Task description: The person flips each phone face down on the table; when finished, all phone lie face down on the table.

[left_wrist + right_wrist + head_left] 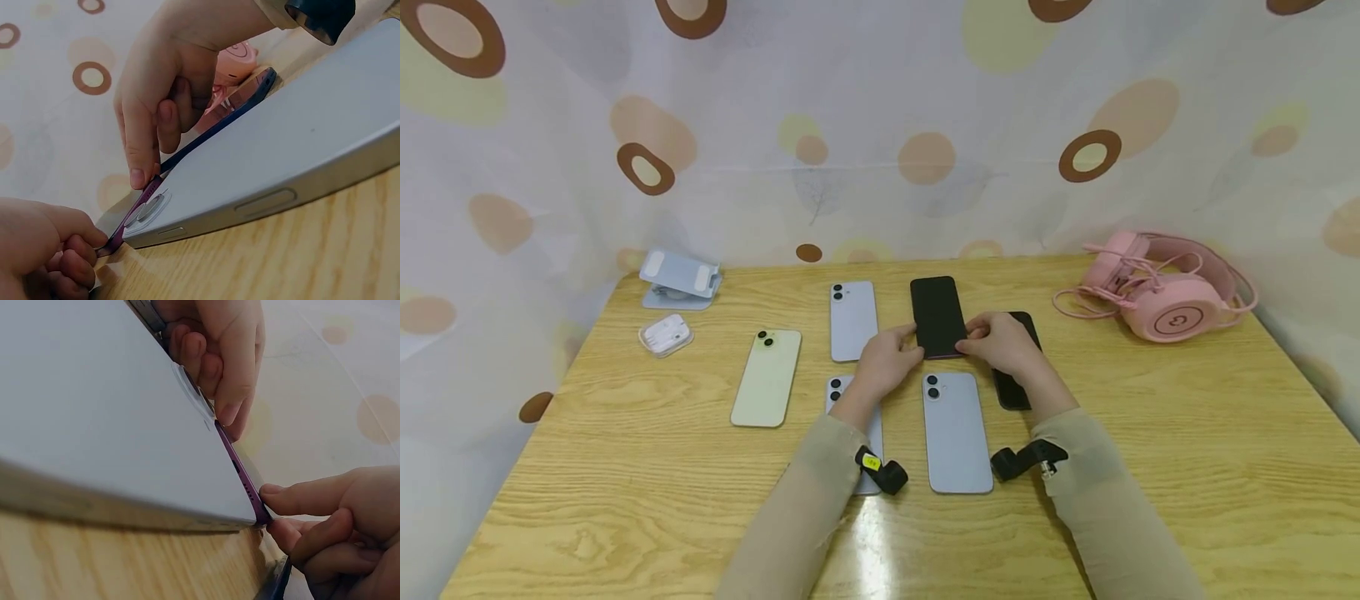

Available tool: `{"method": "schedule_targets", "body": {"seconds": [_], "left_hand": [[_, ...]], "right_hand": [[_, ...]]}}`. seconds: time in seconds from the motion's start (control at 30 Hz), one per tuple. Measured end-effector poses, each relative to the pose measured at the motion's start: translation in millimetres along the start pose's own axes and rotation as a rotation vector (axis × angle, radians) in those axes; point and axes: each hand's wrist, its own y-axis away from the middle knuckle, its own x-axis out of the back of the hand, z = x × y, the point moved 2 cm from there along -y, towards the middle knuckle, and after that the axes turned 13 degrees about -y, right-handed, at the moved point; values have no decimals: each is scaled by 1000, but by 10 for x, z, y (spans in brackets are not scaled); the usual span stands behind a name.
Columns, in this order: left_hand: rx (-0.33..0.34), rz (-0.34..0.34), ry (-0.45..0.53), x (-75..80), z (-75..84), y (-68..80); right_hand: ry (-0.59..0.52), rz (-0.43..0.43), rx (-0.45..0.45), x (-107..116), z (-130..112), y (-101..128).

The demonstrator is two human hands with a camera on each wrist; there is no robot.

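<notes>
A dark-screened phone [937,312] with a purple edge [242,478] lies face up near the back of the table. My left hand [886,362] holds its near left corner. At the opposite near corner, my right hand [1003,342] pinches the edge between thumb and finger, seen closely in the right wrist view. Just in front lies a pale blue phone [958,433], back up. Another pale phone [853,321] is left of the held one. Under my left forearm, a further pale phone [837,386] is partly hidden. A second dark phone [1013,387] lies partly behind my right wrist.
A pale yellow phone [766,379] lies to the left, camera side up. Farther left are a light blue folding stand [681,279] and white earphones in a case [666,335]. Pink headphones [1176,304] with their cable lie at the back right. A patterned curtain [865,200] hangs behind the table.
</notes>
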Motion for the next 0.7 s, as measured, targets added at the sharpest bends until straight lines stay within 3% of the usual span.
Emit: {"method": "schedule_targets", "body": {"seconds": [0.5,0.7], "left_hand": [[5,17,-31,-1,-1,-23],[20,49,7,-6,-3,-36]], "right_hand": [[-119,26,146,33,-247,61],[-168,18,181,-21,-262,40]]}}
